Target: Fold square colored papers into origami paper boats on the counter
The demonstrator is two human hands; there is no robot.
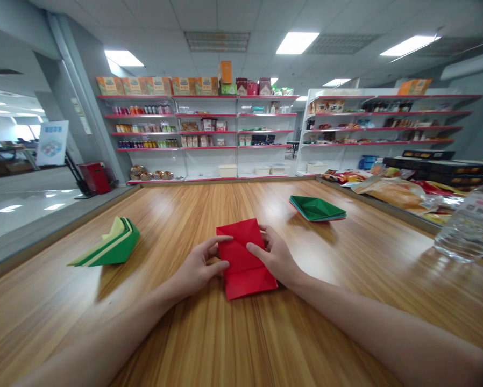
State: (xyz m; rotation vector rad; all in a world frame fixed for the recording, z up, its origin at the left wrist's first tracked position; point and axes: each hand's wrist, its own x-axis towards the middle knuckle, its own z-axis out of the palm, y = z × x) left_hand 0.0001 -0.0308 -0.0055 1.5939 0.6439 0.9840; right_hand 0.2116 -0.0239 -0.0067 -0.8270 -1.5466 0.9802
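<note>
A folded sheet of red paper is held over the middle of the wooden table, with creases across its face. My left hand grips its left edge, the thumb and a finger on the front. On the right edge, my right hand has its thumb lying on the paper and its other fingers behind it. To the left sits a stack of green and yellow folded paper boats. Farther back on the right rests another nested stack of folded paper, green on top with red and light blue layers beneath.
A clear plastic bottle stands at the right edge. Snack packets and black boxes lie along the right side. Store shelves with goods line the back, beyond the table's raised far edge.
</note>
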